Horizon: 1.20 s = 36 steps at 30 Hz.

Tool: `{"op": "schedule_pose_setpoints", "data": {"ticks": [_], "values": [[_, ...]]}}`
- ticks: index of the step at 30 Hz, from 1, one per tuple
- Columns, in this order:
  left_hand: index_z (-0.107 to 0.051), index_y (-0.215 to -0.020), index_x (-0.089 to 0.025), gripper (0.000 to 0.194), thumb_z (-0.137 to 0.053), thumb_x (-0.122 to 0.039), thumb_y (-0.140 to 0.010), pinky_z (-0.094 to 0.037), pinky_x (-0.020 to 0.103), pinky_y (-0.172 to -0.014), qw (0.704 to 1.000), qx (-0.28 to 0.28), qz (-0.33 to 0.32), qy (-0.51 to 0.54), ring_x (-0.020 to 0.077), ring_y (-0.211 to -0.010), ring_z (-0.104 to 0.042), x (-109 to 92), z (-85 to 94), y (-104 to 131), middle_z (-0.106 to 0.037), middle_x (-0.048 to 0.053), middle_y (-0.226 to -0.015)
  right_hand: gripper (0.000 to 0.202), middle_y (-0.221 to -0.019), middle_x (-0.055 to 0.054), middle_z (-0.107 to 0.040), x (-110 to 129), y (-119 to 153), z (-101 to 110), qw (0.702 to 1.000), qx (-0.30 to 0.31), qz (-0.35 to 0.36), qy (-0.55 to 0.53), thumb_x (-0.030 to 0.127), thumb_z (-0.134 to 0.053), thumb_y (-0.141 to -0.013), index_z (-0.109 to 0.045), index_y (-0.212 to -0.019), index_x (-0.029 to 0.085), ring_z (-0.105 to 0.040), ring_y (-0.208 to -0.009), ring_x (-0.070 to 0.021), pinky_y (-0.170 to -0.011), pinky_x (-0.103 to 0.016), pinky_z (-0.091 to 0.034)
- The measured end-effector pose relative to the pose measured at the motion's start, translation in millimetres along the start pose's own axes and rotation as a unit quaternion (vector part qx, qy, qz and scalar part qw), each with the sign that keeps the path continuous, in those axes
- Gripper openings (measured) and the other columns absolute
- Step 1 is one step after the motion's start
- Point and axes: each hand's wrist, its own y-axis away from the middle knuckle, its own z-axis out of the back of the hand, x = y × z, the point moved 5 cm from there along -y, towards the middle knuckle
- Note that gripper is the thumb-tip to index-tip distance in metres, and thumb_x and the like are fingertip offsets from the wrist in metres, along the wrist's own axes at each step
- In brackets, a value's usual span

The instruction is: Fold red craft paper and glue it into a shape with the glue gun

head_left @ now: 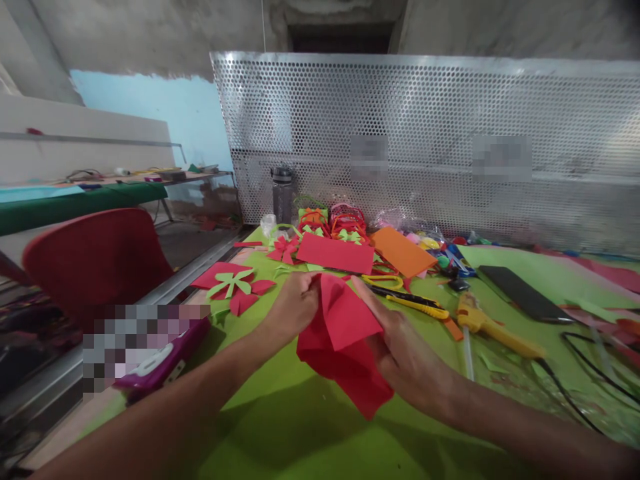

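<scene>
Between my two hands is a folded piece of red craft sheet (345, 320), felt or foam by its look, held above the green table covering (280, 427). My left hand (295, 303) pinches its upper left corner with curled fingers. On the right edge, my right hand (400, 343) grips it, thumb in front and fingers partly hidden behind the sheet. The lower part hangs down in a loose fold. Just beyond my hands lie a flat red rectangle (335, 253), yellow-handled scissors (383, 282) and a yellow cutter knife (417, 305).
Red and green flower cutouts (231, 285) lie left, near a purple case (165, 357). On the right are a yellow glue gun (495, 327) with its cord and a black phone (520, 293). Small decorated baskets (347, 220) and a bottle (283, 197) stand before a perforated metal panel (425, 127).
</scene>
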Motion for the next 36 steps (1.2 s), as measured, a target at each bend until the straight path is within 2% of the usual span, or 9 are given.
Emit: {"op": "schedule_pose_setpoints", "data": {"ticks": [6, 9, 17, 22, 28, 36], "values": [[-0.049, -0.054, -0.017, 0.01, -0.045, -0.011, -0.062, -0.031, 0.02, -0.041, 1.0, -0.001, 0.005, 0.005, 0.0108, -0.045, -0.045, -0.5, 0.7, 1.9, -0.052, -0.001, -0.052, 0.086, -0.083, -0.006, -0.064, 4.0, 2.9, -4.6, 0.998, 0.017, -0.008, 0.059, 0.003, -0.037, -0.066, -0.006, -0.145, 0.018, -0.058, -0.077, -0.0216, -0.072, -0.034, -0.048], [-0.049, -0.052, -0.018, 0.009, -0.048, -0.012, -0.06, -0.031, 0.02, -0.04, 1.0, -0.004, 0.009, 0.007, 0.0112, -0.045, -0.046, -2.6, 0.0, 4.2, -0.052, -0.002, -0.05, 0.087, -0.083, -0.006, -0.064, 4.9, 4.4, -4.7, 0.997, 0.018, -0.012, 0.079, 0.003, -0.039, -0.064, -0.009, -0.144, 0.018, -0.058, -0.074, -0.021, -0.068, -0.032, -0.048], [-0.054, -0.05, -0.016, 0.013, -0.052, -0.02, -0.062, -0.031, 0.019, -0.041, 0.999, -0.038, 0.005, -0.01, 0.0114, -0.047, -0.046, -3.3, 4.9, 1.3, -0.052, -0.002, -0.046, 0.089, -0.081, -0.004, -0.064, 0.6, 1.3, -2.2, 0.998, 0.001, -0.013, 0.065, 0.004, -0.04, -0.062, -0.011, -0.144, 0.022, -0.058, -0.077, -0.0216, -0.069, -0.032, -0.048], [-0.053, -0.049, -0.016, 0.015, -0.05, -0.019, -0.063, -0.028, 0.019, -0.04, 0.999, -0.033, -0.005, -0.032, 0.0101, -0.046, -0.044, -6.1, 5.0, 0.7, -0.051, -0.002, -0.047, 0.089, -0.078, -0.005, -0.063, -1.4, 0.4, -1.7, 0.998, 0.003, -0.011, 0.063, 0.003, -0.038, -0.059, -0.014, -0.144, 0.018, -0.057, -0.078, -0.0219, -0.071, -0.033, -0.047], [-0.053, -0.051, -0.015, 0.015, -0.051, -0.019, -0.066, -0.025, 0.018, -0.039, 0.998, -0.043, -0.006, -0.047, 0.0086, -0.044, -0.039, -6.5, 5.3, 1.6, -0.047, -0.003, -0.047, 0.094, -0.085, -0.004, -0.064, 4.9, 2.3, -4.1, 0.999, 0.025, -0.024, 0.037, 0.003, -0.038, -0.059, -0.005, -0.145, 0.021, -0.055, -0.072, -0.0193, -0.065, -0.031, -0.046], [-0.058, -0.058, -0.014, 0.016, -0.053, -0.024, -0.07, -0.032, 0.018, -0.043, 0.996, -0.059, -0.022, -0.062, 0.011, -0.05, -0.048, -8.6, 7.3, 0.8, -0.053, -0.002, -0.052, 0.088, -0.083, -0.004, -0.063, 0.9, 3.3, -5.8, 0.998, 0.015, -0.028, 0.055, 0.005, -0.038, -0.064, -0.005, -0.145, 0.019, -0.055, -0.072, -0.0192, -0.066, -0.031, -0.046]]}}
